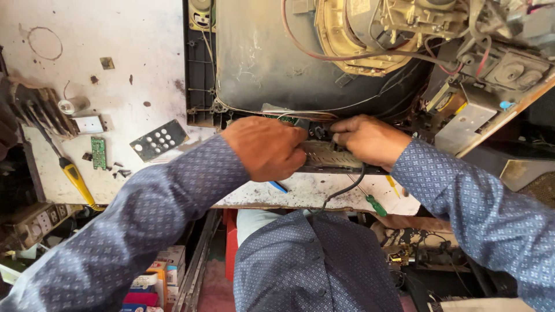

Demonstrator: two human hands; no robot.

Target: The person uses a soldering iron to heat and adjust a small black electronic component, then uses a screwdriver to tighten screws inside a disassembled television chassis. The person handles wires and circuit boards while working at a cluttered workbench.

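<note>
A person in a patterned blue shirt worked at the near edge of an opened picture-tube television (277, 63) lying on a stained white workbench (133, 34). The left hand (267, 147) was curled closed over a small part at the set's lower rim; what it pinched was hidden. The right hand (369, 140) pressed its fingers together on the perforated metal chassis strip (326, 157) between the two hands, where a black cable (346, 190) dropped away toward the person. The strip looked thin, stiff and sharp-edged, best held by its ends; the glass tube behind looked heavy and fragile. To the left lay a black button panel (158, 140), a small green circuit board (98, 152) and a yellow-handled screwdriver (75, 176). A green-handled screwdriver (377, 205) rested near the right. Loose red wires (324, 55) crowded the far side.
</note>
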